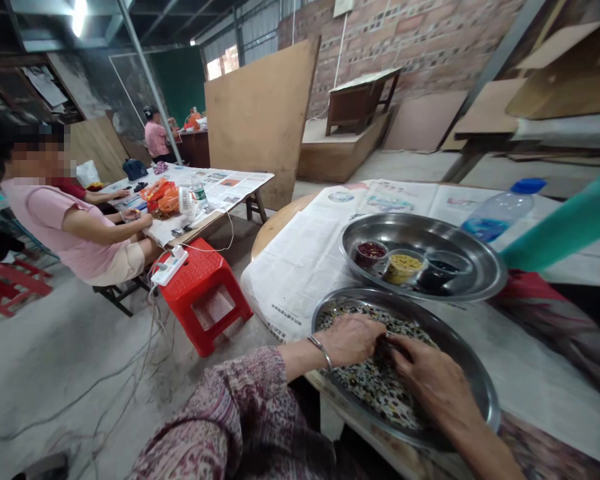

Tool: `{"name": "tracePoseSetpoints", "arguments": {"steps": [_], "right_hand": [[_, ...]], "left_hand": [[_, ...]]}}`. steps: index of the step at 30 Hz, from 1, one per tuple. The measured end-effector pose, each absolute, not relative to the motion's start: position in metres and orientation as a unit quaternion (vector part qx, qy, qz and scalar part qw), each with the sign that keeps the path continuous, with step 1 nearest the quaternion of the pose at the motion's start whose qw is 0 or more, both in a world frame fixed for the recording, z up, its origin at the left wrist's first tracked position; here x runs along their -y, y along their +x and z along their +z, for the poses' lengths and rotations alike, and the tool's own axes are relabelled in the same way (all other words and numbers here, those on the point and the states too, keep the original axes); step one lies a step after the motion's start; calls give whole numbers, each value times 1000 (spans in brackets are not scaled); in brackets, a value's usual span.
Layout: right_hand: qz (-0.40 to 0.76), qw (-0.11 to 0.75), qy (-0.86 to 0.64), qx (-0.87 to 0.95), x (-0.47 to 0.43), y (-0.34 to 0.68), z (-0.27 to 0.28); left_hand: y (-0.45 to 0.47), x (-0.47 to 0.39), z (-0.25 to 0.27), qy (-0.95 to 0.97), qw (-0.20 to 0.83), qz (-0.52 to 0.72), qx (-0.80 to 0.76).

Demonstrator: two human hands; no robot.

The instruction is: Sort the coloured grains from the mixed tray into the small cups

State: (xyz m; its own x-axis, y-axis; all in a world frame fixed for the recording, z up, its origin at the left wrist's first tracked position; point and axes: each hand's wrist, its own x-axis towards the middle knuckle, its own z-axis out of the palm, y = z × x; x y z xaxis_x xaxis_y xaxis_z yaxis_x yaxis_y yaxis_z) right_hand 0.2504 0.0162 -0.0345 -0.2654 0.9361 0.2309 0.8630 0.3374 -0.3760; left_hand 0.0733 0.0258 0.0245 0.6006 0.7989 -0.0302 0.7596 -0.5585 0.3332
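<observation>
My left hand (356, 337), with a silver bangle at the wrist, is closed over a round metal tray (491, 407) of small mixed white, black and yellow pieces (367, 387). Close by, my right hand (433, 373) is also closed, thumb and fingers meeting near the left fingertips. Something dark shows between the two hands, but it is too small to name. Behind stands a second metal tray (423, 230) holding three clear cups: one of dark red pieces (371, 250), one of yellow pieces (405, 262) and one of black pieces (443, 267).
Newspaper (295, 267) covers the table. A blue-capped plastic bottle (503, 210) leans behind the trays, near a teal tube-like thing (570, 217). To the left, a red stool (200, 280) carries a power strip (170, 265). A person in pink (75, 227) sits at another table.
</observation>
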Motion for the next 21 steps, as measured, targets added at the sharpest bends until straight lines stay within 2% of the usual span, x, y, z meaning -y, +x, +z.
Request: {"name": "tracePoseSetpoints", "arguments": {"steps": [8, 12, 16, 21], "right_hand": [[60, 281, -555, 781, 4, 245, -20], [40, 301, -557, 773, 18, 239, -7], [23, 262, -592, 762, 32, 233, 2], [70, 230, -593, 768, 41, 229, -4]], "left_hand": [[55, -5, 31, 875, 159, 100, -446], [46, 9, 39, 858, 103, 99, -493], [43, 14, 40, 850, 94, 71, -513], [41, 9, 31, 859, 119, 88, -490]]}}
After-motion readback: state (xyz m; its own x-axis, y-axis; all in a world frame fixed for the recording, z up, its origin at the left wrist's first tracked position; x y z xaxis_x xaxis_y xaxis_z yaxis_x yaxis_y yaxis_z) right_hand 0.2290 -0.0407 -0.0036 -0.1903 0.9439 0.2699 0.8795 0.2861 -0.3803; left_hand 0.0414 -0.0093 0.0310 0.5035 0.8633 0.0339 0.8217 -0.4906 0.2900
